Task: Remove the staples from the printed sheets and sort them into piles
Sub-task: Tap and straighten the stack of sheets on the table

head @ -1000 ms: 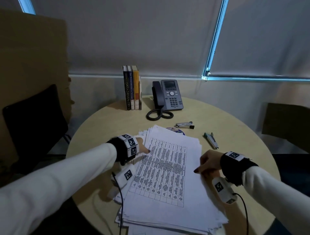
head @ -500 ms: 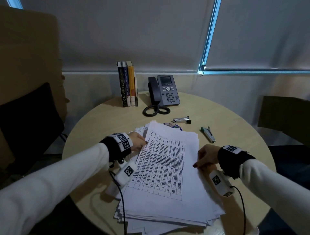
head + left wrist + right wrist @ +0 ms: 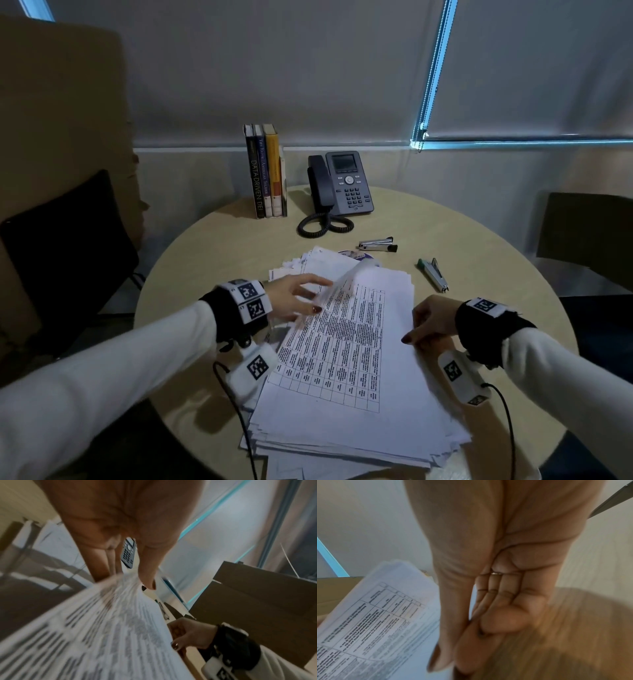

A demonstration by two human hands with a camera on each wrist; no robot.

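Printed sheets (image 3: 346, 356) lie in a thick, loosely squared stack on the near half of the round table (image 3: 191, 274), the stack's near edge reaching toward the table's near rim. Half a second ago your left hand (image 3: 294, 298) rested at the stack's left edge with the top page flat; now the far-left part of that top sheet is lifted and curling toward the middle, blurred with motion. Your thumb is on the sheet's upper face and your fingers spread behind it, but the blur keeps me from telling whether you truly pinch it. Your right hand (image 3: 433, 322) has hardly shifted: it pinches the right edge of the upper sheets between thumb and curled fingers, as the right wrist view shows.

On the far side of the stack, a stapler (image 3: 376, 244) lies just beyond the pile, and the green staple remover (image 3: 433, 275) sits to the right, near but apart from the paper. Bare tabletop shows to the right of the remover and to the left of your left wrist. Farther back stand a desk phone (image 3: 346, 183) and a row of upright books (image 3: 265, 171). A purple-printed disc (image 3: 354, 254) peeks out from under the stack's far edge.
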